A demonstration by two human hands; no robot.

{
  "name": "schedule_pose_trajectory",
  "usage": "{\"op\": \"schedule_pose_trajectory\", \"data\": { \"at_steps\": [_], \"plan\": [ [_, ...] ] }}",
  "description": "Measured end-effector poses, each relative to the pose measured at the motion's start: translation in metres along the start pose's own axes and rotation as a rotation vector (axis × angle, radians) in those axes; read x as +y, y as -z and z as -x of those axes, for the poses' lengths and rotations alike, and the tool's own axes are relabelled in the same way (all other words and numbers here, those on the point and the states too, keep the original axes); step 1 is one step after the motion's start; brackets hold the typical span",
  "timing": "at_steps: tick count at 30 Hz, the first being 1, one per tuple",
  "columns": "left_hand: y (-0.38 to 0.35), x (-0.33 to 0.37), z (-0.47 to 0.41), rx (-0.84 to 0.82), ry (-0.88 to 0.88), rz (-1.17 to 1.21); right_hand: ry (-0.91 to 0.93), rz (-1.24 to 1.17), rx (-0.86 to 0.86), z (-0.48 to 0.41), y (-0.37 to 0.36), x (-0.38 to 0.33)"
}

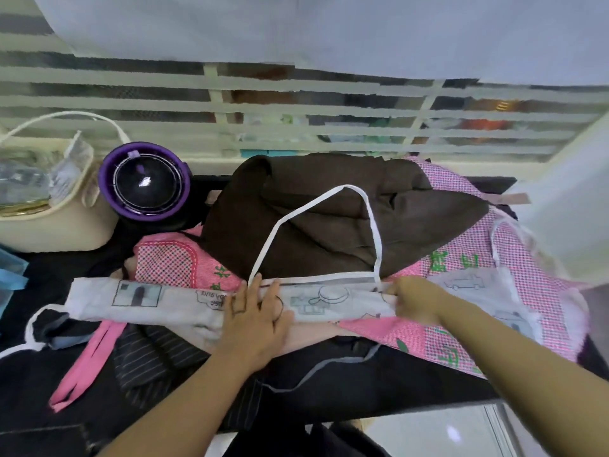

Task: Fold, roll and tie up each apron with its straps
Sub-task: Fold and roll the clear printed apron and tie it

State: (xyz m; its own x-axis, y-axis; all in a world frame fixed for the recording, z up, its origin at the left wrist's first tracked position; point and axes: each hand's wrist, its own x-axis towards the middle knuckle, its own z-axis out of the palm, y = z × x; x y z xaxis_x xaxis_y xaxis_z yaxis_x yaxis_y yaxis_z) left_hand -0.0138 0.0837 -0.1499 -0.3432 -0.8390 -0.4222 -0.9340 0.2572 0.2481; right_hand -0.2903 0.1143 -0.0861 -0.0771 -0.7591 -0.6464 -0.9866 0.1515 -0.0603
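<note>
The white cartoon-printed cloth apron (171, 301), folded into a long narrow band, lies crosswise on the heap covering the black table (29, 390). The left hand (257, 321) presses flat on its middle, fingers straight and spread. The right hand (417, 301) grips the band further right, fingers curled onto the cloth. Its white neck strap (371, 222) loops away over a crumpled brown cloth (329, 225) that touches the far edge. A pink checked apron (534, 265) crowds the right side, and a round purple lidded pot (145, 183) and a cream bag (49, 232) stand at far left. The near edge overlaps a dark striped cloth (148, 361).
</note>
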Motion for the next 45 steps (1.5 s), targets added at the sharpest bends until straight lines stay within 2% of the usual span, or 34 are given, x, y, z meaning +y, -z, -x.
{"op": "schedule_pose_trajectory", "data": {
  "at_steps": [5,10,12,14,15,17,20,21,22,25,28,31,33,39,45],
  "plan": [
    [0.003,0.009,-0.005,-0.022,0.115,0.042,-0.052,0.089,-0.073,-0.009,0.006,0.010],
    [0.005,0.017,-0.009,-0.047,0.195,0.060,-0.093,0.204,0.249,0.021,-0.019,0.010],
    [0.004,0.023,-0.011,-0.004,0.239,0.081,-0.076,0.232,0.271,0.031,-0.031,0.014],
    [-0.003,0.031,-0.009,0.170,0.220,0.118,-0.076,0.177,0.255,0.037,-0.039,0.019],
    [-0.007,0.036,-0.007,0.310,0.145,0.111,-0.081,0.154,0.254,0.039,-0.041,0.022],
    [-0.016,0.043,-0.006,0.491,-0.098,0.000,-0.078,0.117,0.239,0.040,-0.044,0.025],
    [-0.019,0.063,-0.006,0.438,-0.541,-0.101,-0.030,0.058,0.221,0.042,-0.044,0.031],
    [-0.019,0.071,-0.009,0.365,-0.595,-0.054,-0.009,0.039,0.210,0.042,-0.042,0.033],
    [-0.019,0.076,-0.012,0.286,-0.575,0.016,0.001,0.014,0.192,0.041,-0.039,0.036],
    [-0.016,0.084,-0.030,0.255,-0.432,0.160,-0.085,-0.101,0.126,0.037,-0.033,0.053],
    [-0.012,0.083,-0.040,0.204,-0.420,0.041,-0.194,-0.112,0.041,0.033,-0.029,0.068],
    [-0.013,0.085,-0.043,0.182,-0.329,0.085,-0.262,-0.078,-0.046,0.029,-0.022,0.084],
    [-0.019,0.083,-0.045,0.206,-0.343,0.069,-0.280,-0.072,-0.054,0.025,-0.018,0.092],
    [-0.017,0.085,-0.044,0.216,-0.306,0.122,-0.215,-0.076,-0.045,0.016,0.001,0.105],
    [-0.021,0.086,-0.045,0.271,-0.285,0.162,-0.192,-0.110,-0.115,-0.001,-0.001,0.126]
  ]
}}
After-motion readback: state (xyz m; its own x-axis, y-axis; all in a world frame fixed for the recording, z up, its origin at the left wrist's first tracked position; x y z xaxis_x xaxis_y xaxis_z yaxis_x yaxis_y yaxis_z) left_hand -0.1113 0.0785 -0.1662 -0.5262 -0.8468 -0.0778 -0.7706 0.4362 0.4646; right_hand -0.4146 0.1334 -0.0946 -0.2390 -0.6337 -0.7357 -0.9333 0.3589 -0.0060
